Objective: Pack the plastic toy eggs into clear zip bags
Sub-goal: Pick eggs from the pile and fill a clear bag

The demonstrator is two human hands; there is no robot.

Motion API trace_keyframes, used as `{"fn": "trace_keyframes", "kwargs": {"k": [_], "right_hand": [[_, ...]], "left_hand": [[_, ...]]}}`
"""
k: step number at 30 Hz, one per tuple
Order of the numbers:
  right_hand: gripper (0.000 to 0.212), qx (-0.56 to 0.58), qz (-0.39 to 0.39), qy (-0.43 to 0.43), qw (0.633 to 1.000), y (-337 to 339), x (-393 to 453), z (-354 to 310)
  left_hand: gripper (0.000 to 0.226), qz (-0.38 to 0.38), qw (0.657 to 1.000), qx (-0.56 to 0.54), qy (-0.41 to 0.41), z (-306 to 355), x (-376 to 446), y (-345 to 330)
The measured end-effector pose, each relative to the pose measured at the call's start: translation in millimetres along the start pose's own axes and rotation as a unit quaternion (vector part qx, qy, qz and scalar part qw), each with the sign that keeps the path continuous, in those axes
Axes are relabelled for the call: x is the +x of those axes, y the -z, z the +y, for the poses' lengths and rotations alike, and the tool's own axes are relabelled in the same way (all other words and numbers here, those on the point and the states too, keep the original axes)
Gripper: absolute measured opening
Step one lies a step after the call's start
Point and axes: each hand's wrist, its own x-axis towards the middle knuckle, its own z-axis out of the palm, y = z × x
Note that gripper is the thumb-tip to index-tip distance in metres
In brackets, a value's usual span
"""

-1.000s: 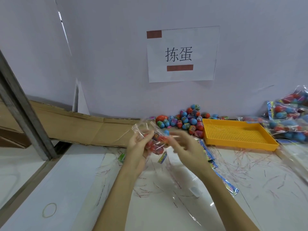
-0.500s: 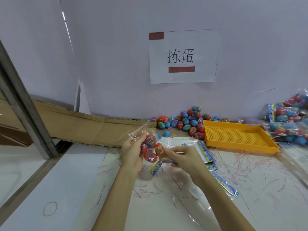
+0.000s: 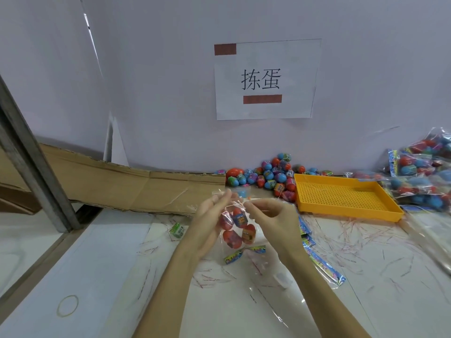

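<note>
A clear zip bag point(image 3: 235, 229) holding several red and orange toy eggs hangs between my hands above the white table. My left hand point(image 3: 210, 217) holds the bag's left side, fingers up along its top edge. My right hand point(image 3: 271, 215) pinches the bag's top at its right end. A colourful card strip point(image 3: 234, 256) dangles at the bag's bottom. A heap of loose toy eggs point(image 3: 267, 176), blue, red and green, lies against the back wall behind my hands.
A yellow perforated tray point(image 3: 341, 198) stands to the right of the heap. Filled bags of eggs point(image 3: 422, 176) pile up at the far right. Colourful card strips point(image 3: 322, 264) and thin red strips litter the table. Cardboard point(image 3: 117, 186) lines the left back. A rubber band point(image 3: 67, 305) lies near left.
The bag has come lower and now hangs upright, eggs settled at its bottom. My right hand moved from the bag's side up to its top edge.
</note>
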Motion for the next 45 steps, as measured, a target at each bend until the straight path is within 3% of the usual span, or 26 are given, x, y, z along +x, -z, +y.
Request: {"fn": "trace_keyframes", "kwargs": {"k": [7,11,13,16,20,21,23,25,27,30,34,39,45], "right_hand": [[0.011,0.031,0.076,-0.13,0.988,6.8,6.9,8.8],[0.014,-0.04,0.071,-0.083,0.993,6.1,7.8,11.6],[0.015,-0.055,0.054,-0.06,0.995,5.1,6.9,11.3],[0.017,-0.068,0.028,-0.048,0.996,3.0,5.8,9.3],[0.012,-0.115,0.056,-0.08,0.989,1.7,4.7,10.5],[0.007,-0.188,0.076,-0.068,0.977,1.4,2.7,8.3],[0.021,-0.343,0.129,0.037,0.93,-1.5,-2.2,5.8],[0.02,-0.328,0.125,0.161,0.922,-5.0,-5.0,2.9],[0.016,-0.293,0.082,0.222,0.926,-9.3,-6.4,1.7],[0.023,-0.297,0.044,0.243,0.922,-13.0,-8.5,4.1],[0.027,-0.293,0.051,0.241,0.924,-10.2,-7.5,3.4],[0.02,-0.297,0.052,0.259,0.918,-2.1,-5.9,1.9],[0.017,-0.308,0.028,0.267,0.913,1.5,-4.1,2.0]], "left_hand": [[0.025,0.07,0.996,0.048,-0.015,-1.0,2.2,6.4],[0.032,0.08,0.993,0.089,-0.022,-3.0,1.5,-1.1],[0.022,0.109,0.986,0.117,-0.035,-5.7,2.5,-1.2],[0.013,0.143,0.985,0.09,-0.026,-7.1,3.8,1.9],[0.012,0.138,0.99,0.024,-0.007,-4.2,4.4,4.3],[0.012,0.127,0.992,0.008,-0.008,-4.2,4.5,4.1],[0.012,0.104,0.994,-0.002,-0.015,-4.4,4.2,3.5],[0.013,0.088,0.995,0.014,-0.032,-5.7,3.6,2.5],[0.012,0.072,0.996,0.033,-0.051,-6.5,2.4,0.9],[0.009,0.041,0.994,0.06,-0.077,-6.9,-0.1,-0.7],[0.01,0.016,0.983,0.134,-0.125,-4.4,-4.2,-2.1],[0.015,0.041,0.919,0.329,-0.211,-5.0,-5.4,-1.7],[0.016,0.044,0.892,0.372,-0.251,-7.6,-8.8,-5.9]]}}
